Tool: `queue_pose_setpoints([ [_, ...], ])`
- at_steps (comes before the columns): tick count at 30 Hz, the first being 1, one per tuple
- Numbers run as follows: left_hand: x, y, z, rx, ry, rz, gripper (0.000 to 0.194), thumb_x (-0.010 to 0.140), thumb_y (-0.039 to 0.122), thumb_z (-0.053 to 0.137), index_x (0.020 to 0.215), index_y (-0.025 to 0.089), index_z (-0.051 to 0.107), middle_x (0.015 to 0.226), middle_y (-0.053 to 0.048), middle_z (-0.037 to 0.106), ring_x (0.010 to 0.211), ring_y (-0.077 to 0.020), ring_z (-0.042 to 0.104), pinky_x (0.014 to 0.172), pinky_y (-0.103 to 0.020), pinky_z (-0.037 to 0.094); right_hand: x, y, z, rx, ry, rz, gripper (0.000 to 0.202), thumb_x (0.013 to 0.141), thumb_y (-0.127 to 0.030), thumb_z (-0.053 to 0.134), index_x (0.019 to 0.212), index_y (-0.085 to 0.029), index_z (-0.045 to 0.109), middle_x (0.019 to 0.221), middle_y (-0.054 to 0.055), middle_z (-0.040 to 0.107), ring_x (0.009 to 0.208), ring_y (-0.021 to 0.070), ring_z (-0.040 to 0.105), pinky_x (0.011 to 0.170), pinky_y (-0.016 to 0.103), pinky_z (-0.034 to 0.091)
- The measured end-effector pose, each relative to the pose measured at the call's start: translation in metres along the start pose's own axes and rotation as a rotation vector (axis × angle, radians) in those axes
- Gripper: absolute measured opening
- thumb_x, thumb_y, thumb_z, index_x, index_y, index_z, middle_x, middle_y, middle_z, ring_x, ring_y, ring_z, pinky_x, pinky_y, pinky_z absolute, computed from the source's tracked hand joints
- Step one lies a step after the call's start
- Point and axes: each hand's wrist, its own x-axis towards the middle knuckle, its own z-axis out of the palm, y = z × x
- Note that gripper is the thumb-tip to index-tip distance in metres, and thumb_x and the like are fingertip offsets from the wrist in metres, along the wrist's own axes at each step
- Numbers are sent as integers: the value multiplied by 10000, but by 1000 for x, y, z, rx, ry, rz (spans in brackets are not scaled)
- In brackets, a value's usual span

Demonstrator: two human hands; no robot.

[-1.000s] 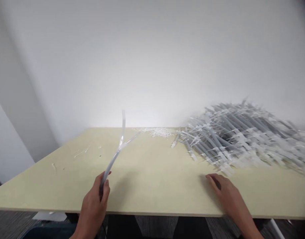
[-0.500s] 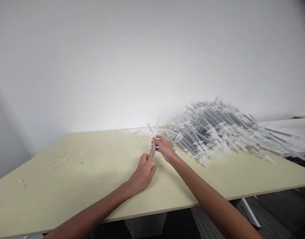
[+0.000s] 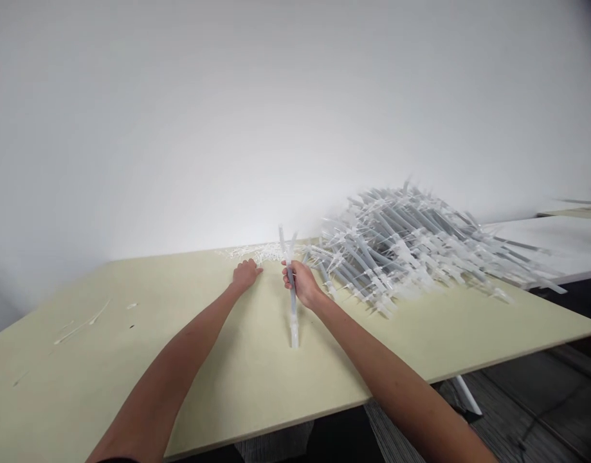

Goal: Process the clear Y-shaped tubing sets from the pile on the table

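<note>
My right hand (image 3: 303, 283) is wrapped round a grey plastic tube (image 3: 292, 299), held nearly upright above the table. The tube has a whitish translucent sleeve at its lower end and forks into two pieces at the top. To the left, my left hand (image 3: 245, 274) rests low at the near edge of a heap of thin white strips (image 3: 263, 251), which look like cable ties. Its fingers are curled, and what they hold, if anything, is hidden.
A large pile of similar grey tubes (image 3: 386, 241) covers the table's right side. Loose white strips (image 3: 78, 329) and small scraps (image 3: 132, 306) lie on the left of the pale yellow table (image 3: 218, 386). A white surface (image 3: 560, 241) adjoins at the right, and a wall stands behind.
My left hand has let go of the tube and reached forward and left to the white strips. My right hand keeps the tube, whose lower end now shows.
</note>
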Motion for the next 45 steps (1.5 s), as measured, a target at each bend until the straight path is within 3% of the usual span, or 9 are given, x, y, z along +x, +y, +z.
queue_pose_setpoints([
  [7, -18, 6, -3, -245, 56, -83, 154, 787, 262, 448, 816, 145, 543, 856, -118, 613, 821, -229, 567, 653, -289, 373, 1, 11, -3, -48, 49, 59, 129, 704, -184, 472, 829, -156, 494, 566, -20, 500, 442, 73, 419, 367, 186, 264],
  [12, -72, 17, -5, -492, 43, -103, 260, 812, 347, 376, 828, 148, 542, 718, -53, 574, 611, -145, 526, 530, -244, 361, 1, 14, -1, -53, 52, 44, 209, 701, -257, 622, 778, -175, 446, 654, -5, 542, 469, 59, 428, 377, 179, 289],
  [16, -117, 32, -4, -809, -26, -63, 267, 783, 398, 434, 800, 149, 526, 698, -26, 535, 571, -107, 470, 516, -221, 357, -4, 16, 2, -53, -84, 3, 292, 640, -248, 709, 805, -159, 486, 738, 12, 573, 498, 45, 425, 393, 169, 299],
  [19, -133, 37, -7, -943, -94, 7, 236, 757, 382, 494, 793, 152, 537, 730, -20, 538, 608, -104, 478, 548, -219, 362, -10, 15, 1, -68, -134, -6, 337, 582, -192, 734, 837, -146, 518, 689, -10, 553, 488, 36, 399, 379, 158, 252],
  [25, -126, 28, -25, -1189, 16, 49, 390, 731, 455, 579, 993, 167, 550, 914, -54, 566, 741, -135, 541, 635, -264, 425, -23, 3, -1, -222, -316, 61, 436, 526, -206, 768, 899, -138, 552, 608, -28, 539, 447, 33, 348, 365, 168, 175],
  [29, -118, 19, -32, -1271, -2, 156, 350, 708, 420, 649, 926, 149, 605, 830, -42, 573, 719, -121, 530, 658, -266, 427, -29, 3, 4, -329, -404, 87, 402, 535, -233, 776, 874, -140, 582, 568, -48, 480, 448, 38, 344, 361, 170, 174],
  [35, -109, 6, -35, -1539, 29, 21, 243, 693, 257, 702, 857, 112, 597, 734, -36, 578, 685, -99, 543, 665, -249, 437, -28, 5, 3, -333, -239, 52, 312, 706, -419, 656, 826, -137, 598, 720, 15, 512, 473, 43, 381, 343, 173, 204],
  [39, -105, -1, -34, -1740, 122, -132, 158, 702, 126, 683, 823, 101, 586, 761, -52, 600, 710, -92, 574, 694, -228, 462, -26, 5, 0, -229, -208, 53, 268, 759, -403, 611, 867, -162, 564, 714, 14, 524, 464, 53, 410, 343, 171, 250],
  [45, -110, 8, -25, -1773, -149, -189, 105, 720, 109, 666, 804, 75, 613, 782, -78, 620, 715, -100, 588, 686, -219, 483, -27, 6, 3, -128, -218, 116, 249, 718, -257, 664, 900, -190, 509, 812, 39, 619, 599, 104, 552, 464, 203, 424],
])
